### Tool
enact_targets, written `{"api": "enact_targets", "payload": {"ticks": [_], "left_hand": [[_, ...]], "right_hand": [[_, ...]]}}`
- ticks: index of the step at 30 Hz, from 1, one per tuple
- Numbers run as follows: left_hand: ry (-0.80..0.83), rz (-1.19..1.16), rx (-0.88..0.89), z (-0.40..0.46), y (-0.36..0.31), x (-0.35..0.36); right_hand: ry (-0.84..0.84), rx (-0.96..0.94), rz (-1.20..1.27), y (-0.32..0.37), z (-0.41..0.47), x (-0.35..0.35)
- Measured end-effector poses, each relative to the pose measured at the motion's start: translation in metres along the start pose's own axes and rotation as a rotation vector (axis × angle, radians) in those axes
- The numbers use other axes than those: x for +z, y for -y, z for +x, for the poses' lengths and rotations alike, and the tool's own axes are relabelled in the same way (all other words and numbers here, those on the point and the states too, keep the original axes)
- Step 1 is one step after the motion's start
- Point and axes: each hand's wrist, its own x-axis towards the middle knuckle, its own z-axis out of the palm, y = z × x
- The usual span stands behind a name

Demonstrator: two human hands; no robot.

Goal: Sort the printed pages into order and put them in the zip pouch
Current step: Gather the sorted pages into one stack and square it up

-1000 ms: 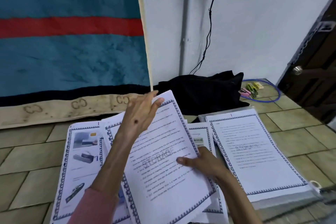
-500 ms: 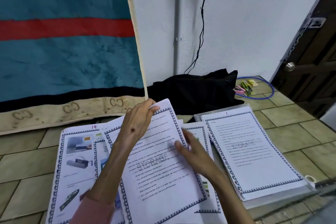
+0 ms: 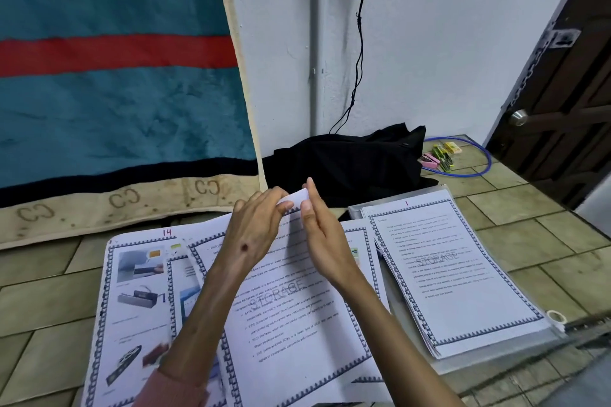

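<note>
Left hand [image 3: 254, 235] and right hand [image 3: 325, 241] fingers pinch the top page's [image 3: 297, 317] curled far corner

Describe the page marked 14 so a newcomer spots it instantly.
Start at the big teal blanket with the red stripe hanging on the left wall. Below its beige hem, on the tiled floor, lies the leftmost page. Unlike the text-only STORAGE pages beside it, it shows device photos and has 14 handwritten in red at its top edge.

page corner [image 3: 297, 199] number hidden, zip pouch [image 3: 496, 358] mostly covered
</note>
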Motion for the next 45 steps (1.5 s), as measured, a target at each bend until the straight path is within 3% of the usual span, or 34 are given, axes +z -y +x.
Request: {"api": "enact_targets", "payload": {"ticks": [4, 7, 9, 11, 18, 20, 23, 26, 32, 38, 45], "left_hand": [[0.003, -0.012, 0.027, -0.001, 0.003, -0.003], [-0.059, -0.068, -0.005, 0.0, 0.01, -0.016], [-0.077, -0.073, -0.018, 0.001, 0.017, -0.026], [-0.053, -0.06, -0.005, 0.001, 0.024, -0.032], [-0.034, 0.028, -0.041, -0.002, 0.038, -0.038], [-0.028, 0.043, -0.052, -0.003, 0.037, -0.036], [-0.022, 0.032, -0.049, -0.004, 0.035, -0.032], [-0.008, 0.028, -0.028, -0.002, 0.033, -0.025], [0.041, 0.007, -0.018, 0.004, 0.016, -0.012], [0.042, -0.013, -0.037, 0.005, 0.016, -0.009], [0.098, -0.023, -0.076, 0.005, 0.017, -0.008]], "right_hand": [[-0.147, 0.022, 0.048, -0.009, 0.002, -0.006], [-0.28, 0.246, -0.297, -0.04, -0.011, -0.02], [-0.21, 0.51, -0.553, -0.065, -0.029, -0.024], [-0.101, 0.638, -0.658, -0.083, -0.045, -0.016], [0.052, 0.486, -0.955, -0.097, -0.04, 0.019], [0.032, 0.441, -0.943, -0.095, -0.036, 0.016], [-0.178, 0.373, -0.885, -0.093, -0.016, -0.011], [-0.268, 0.456, -0.718, -0.103, 0.017, -0.041], [-0.114, 0.557, -0.621, -0.101, 0.054, -0.043], [-0.098, 0.609, -0.541, -0.099, 0.061, -0.047], [-0.424, 0.515, -0.233, -0.087, 0.054, -0.06]]}}
